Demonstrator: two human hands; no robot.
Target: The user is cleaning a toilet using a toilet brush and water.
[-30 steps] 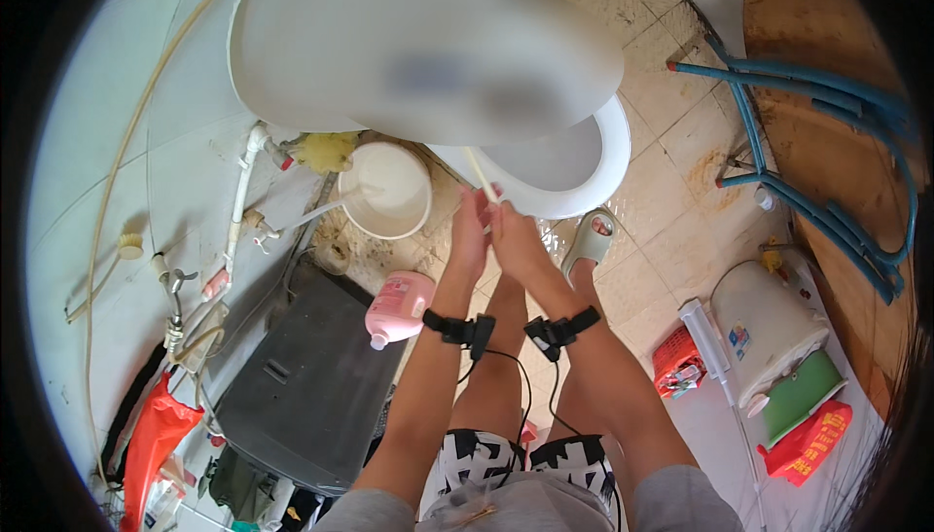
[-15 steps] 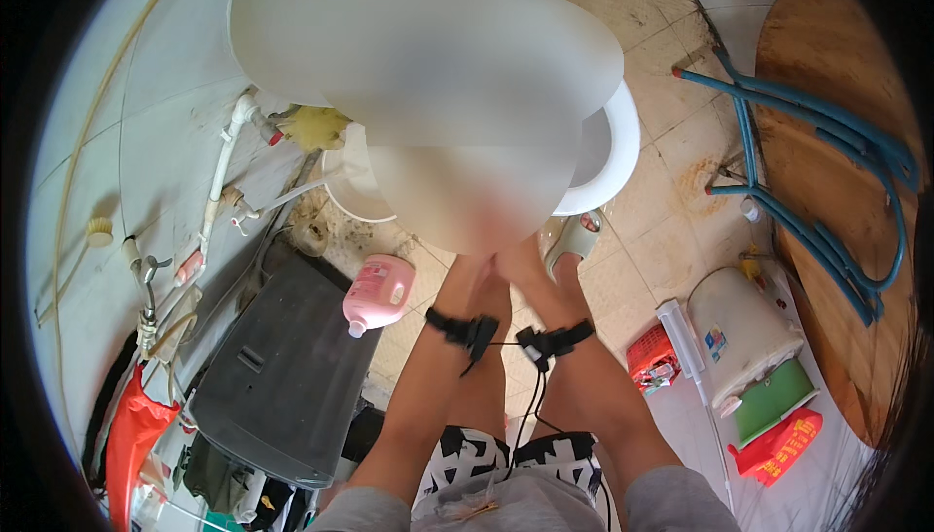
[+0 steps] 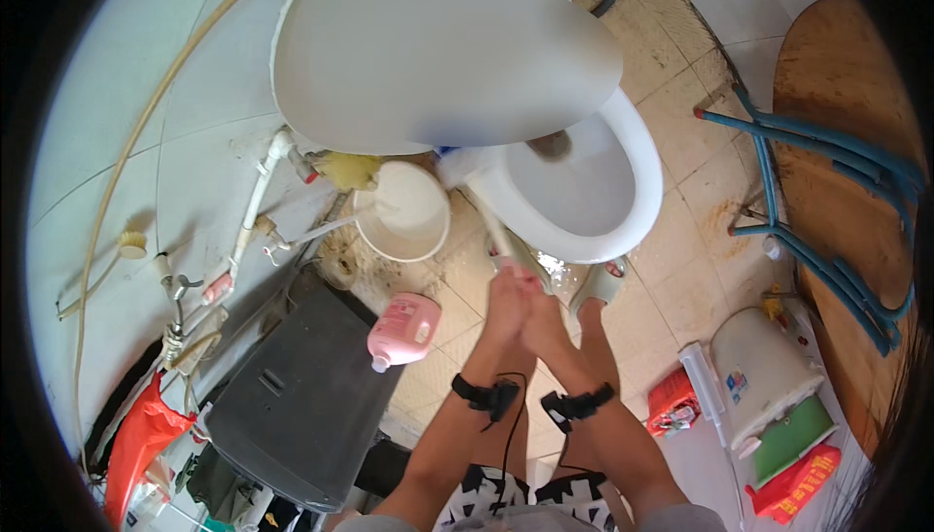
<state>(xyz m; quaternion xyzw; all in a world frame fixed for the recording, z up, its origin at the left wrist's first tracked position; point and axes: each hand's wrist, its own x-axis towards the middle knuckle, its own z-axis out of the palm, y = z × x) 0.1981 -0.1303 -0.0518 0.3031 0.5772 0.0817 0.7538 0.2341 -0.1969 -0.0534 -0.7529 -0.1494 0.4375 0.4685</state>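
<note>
My left hand (image 3: 503,306) and my right hand (image 3: 545,316) are closed together around the pale handle of what looks like a brush (image 3: 497,227). Its handle slants up and left from my fingers. The whitish head, with blue near it, is smeared by motion and partly covered, so its exact kind is unclear. It is over the left side of the white toilet bowl (image 3: 648,177), between the bowl and a white bucket (image 3: 443,230). Above the bowl, a large pale rounded surface (image 3: 389,55), partly blurred, hides part of the seat.
A pink bottle (image 3: 407,326) stands on the tiles beside a dark grey lidded box (image 3: 292,396). Taps and a white pipe (image 3: 255,196) line the left wall. A folded table (image 3: 842,75) with blue legs leans at right, above a whitish tub (image 3: 764,367) and a red basket (image 3: 673,401).
The view has shifted, bringing more of the bowl and bucket into sight. My hands, hidden by blur before, now show together, with the brush handle and its smeared head visible.
</note>
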